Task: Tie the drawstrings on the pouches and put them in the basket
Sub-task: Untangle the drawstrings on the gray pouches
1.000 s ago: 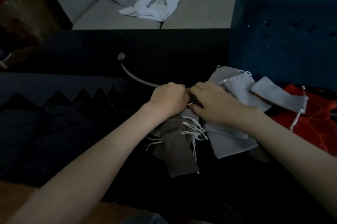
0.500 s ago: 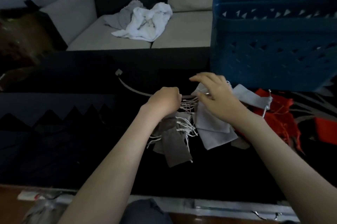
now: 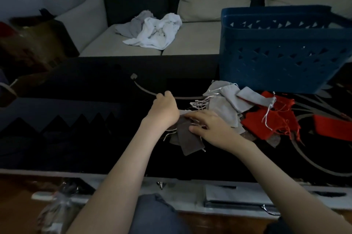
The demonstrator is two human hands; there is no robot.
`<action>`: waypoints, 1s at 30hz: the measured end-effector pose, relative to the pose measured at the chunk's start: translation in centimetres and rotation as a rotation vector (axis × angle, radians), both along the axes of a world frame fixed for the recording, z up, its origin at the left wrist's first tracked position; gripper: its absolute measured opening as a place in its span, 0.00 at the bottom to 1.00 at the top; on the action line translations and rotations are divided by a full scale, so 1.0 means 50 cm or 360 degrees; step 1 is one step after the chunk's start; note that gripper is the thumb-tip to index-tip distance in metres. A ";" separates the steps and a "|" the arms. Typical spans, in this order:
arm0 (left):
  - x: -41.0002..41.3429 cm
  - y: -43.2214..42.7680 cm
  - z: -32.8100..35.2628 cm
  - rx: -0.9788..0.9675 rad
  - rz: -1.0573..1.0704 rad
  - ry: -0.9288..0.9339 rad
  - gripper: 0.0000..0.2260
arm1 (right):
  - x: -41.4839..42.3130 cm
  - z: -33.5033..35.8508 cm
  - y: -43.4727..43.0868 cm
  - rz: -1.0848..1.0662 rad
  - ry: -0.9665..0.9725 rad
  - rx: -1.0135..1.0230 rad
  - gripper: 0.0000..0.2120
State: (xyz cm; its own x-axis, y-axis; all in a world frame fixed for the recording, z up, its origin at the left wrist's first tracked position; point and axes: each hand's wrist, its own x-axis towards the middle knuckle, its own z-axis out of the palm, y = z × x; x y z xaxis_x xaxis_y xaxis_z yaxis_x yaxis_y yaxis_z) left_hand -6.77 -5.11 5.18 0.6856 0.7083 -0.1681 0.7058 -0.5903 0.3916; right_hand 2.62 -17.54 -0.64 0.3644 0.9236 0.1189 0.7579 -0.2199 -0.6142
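Pouch (image 3: 187,139) under flat right hand (image 3: 211,128); left hand (image 3: 164,110) fisted.

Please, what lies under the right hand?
The right hand rests on a dark grey fabric pouch, whose lower end sticks out toward the camera. The pouch's upper end is covered by that hand, so its mouth cannot be seen.

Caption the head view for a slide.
Left hand and right hand at a dark grey pouch; grey pouches and red pouches before the blue basket.
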 end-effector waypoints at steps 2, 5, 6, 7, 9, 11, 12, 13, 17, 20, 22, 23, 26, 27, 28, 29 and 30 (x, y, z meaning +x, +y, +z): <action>-0.017 0.004 0.001 -0.0025 0.0009 -0.0146 0.13 | -0.007 0.005 0.002 -0.0091 -0.0037 0.0008 0.18; -0.041 0.014 -0.004 -0.0067 -0.0055 -0.0438 0.08 | -0.017 0.021 0.013 -0.0068 -0.0184 0.0016 0.15; -0.046 0.017 -0.005 -0.0131 -0.0075 -0.0479 0.09 | -0.018 0.027 0.017 -0.0039 -0.0242 -0.0046 0.14; -0.051 0.018 -0.005 -0.0205 -0.0113 -0.0476 0.10 | -0.018 0.030 0.020 -0.0022 -0.0291 -0.0122 0.14; -0.060 0.019 -0.010 -0.0318 -0.0248 -0.0404 0.10 | -0.012 0.037 0.028 -0.0011 -0.0321 -0.0226 0.11; -0.064 0.016 -0.017 -0.0444 -0.0342 -0.0381 0.09 | -0.004 0.048 0.030 0.0000 -0.0234 -0.0215 0.08; -0.063 0.015 -0.020 -0.0531 -0.0348 -0.0424 0.08 | 0.000 0.055 0.029 0.0027 -0.0148 -0.0173 0.06; -0.062 0.012 -0.021 -0.0626 -0.0334 -0.0503 0.07 | 0.003 0.060 0.027 0.0058 -0.0034 -0.0124 0.05; -0.053 -0.001 -0.018 -0.0878 -0.0308 -0.0758 0.06 | 0.007 0.071 0.011 0.0094 0.0355 0.0031 0.07; -0.046 -0.009 -0.017 -0.1035 -0.0273 -0.0937 0.07 | 0.020 0.074 0.005 0.0095 0.0492 0.0099 0.07; -0.040 -0.011 -0.017 -0.1146 -0.0258 -0.1016 0.06 | 0.033 0.082 -0.002 0.0088 0.0558 0.0163 0.06; -0.036 -0.013 -0.018 -0.1180 -0.0272 -0.1045 0.05 | 0.041 0.085 -0.007 0.0081 0.0562 0.0203 0.05; -0.033 -0.015 -0.022 -0.1138 -0.0342 -0.1134 0.04 | 0.051 0.096 -0.019 0.0101 0.0565 0.0293 0.10; -0.033 -0.014 -0.025 -0.1100 -0.0363 -0.1161 0.03 | 0.052 0.099 -0.022 0.0121 0.0587 0.0298 0.12; -0.034 -0.013 -0.028 -0.1077 -0.0380 -0.1183 0.02 | 0.053 0.098 -0.023 0.0125 0.0613 0.0293 0.13; -0.034 -0.012 -0.030 -0.1068 -0.0399 -0.1198 0.03 | 0.053 0.097 -0.025 0.0122 0.0646 0.0289 0.13; -0.035 -0.011 -0.033 -0.1071 -0.0420 -0.1199 0.05 | 0.054 0.095 -0.026 0.0107 0.0661 0.0284 0.12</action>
State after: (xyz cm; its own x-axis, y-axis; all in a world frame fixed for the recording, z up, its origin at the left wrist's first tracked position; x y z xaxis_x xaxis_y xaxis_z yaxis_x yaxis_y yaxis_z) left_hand -8.52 -5.68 3.55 0.8963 0.4391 0.0627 0.0228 -0.1867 0.9822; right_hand 5.31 -18.82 4.09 0.3548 0.9252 0.1350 0.4484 -0.0417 -0.8929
